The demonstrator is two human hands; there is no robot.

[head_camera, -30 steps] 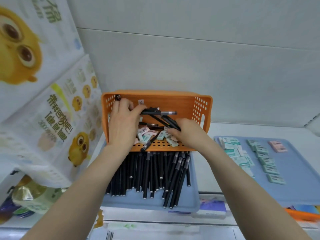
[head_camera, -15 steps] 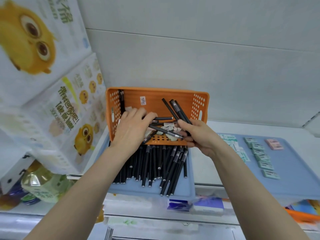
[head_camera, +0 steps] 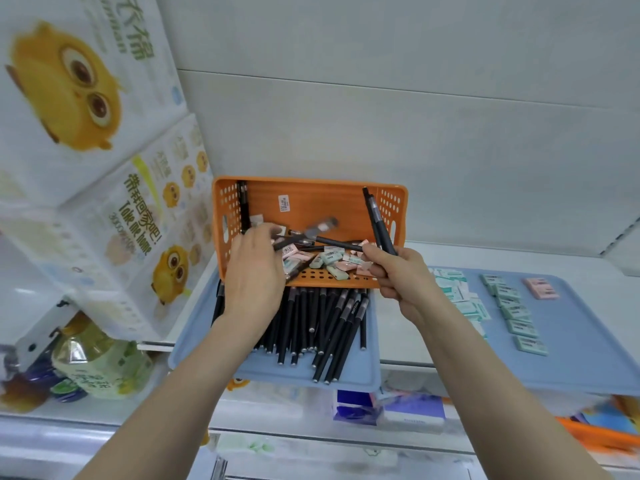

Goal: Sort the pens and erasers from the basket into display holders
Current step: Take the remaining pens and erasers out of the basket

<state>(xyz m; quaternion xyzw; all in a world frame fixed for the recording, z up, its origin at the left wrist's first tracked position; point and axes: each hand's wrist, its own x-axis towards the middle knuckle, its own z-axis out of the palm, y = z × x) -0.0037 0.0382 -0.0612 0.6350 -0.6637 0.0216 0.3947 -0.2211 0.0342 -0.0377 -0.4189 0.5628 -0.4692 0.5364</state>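
Head view: orange perforated basket (head_camera: 311, 202) sits tipped toward the person on the far end of the left blue tray (head_camera: 277, 372), open side facing the camera. Both bare forearms reach in from the near edge.

Left hand (head_camera: 254, 271) is palm down at the basket's left near corner, back of hand to the camera. Its fingers (head_camera: 265, 233) are bent down into the basket and pinch a loose black pen (head_camera: 287, 244) whose end sticks out to the right of the fingertips. That spot is motion-blurred.

Right hand (head_camera: 398, 271) is at the basket's right near corner, lifted a bit, wrist cocked. Fingers and thumb are curled tight round a pair of black pens (head_camera: 379, 223), held near their lower ends. The pens stand steeply, tips up and leaning slightly left, in front of the basket's right wall.

Inside the basket: mixed pink and green erasers (head_camera: 332, 254) on the floor, more black pens lying across them, and one pen (head_camera: 243, 206) upright against the left wall.

Sorted black pens (head_camera: 322, 323) lie side by side on the left tray, just near of the basket. Right blue tray (head_camera: 588, 341) carries green erasers (head_camera: 519, 325) in columns and a pink eraser (head_camera: 540, 287) at its far right.

Far left: stacked tissue packs (head_camera: 104, 202) with yellow owl print, and a bottle (head_camera: 97, 362) below them.
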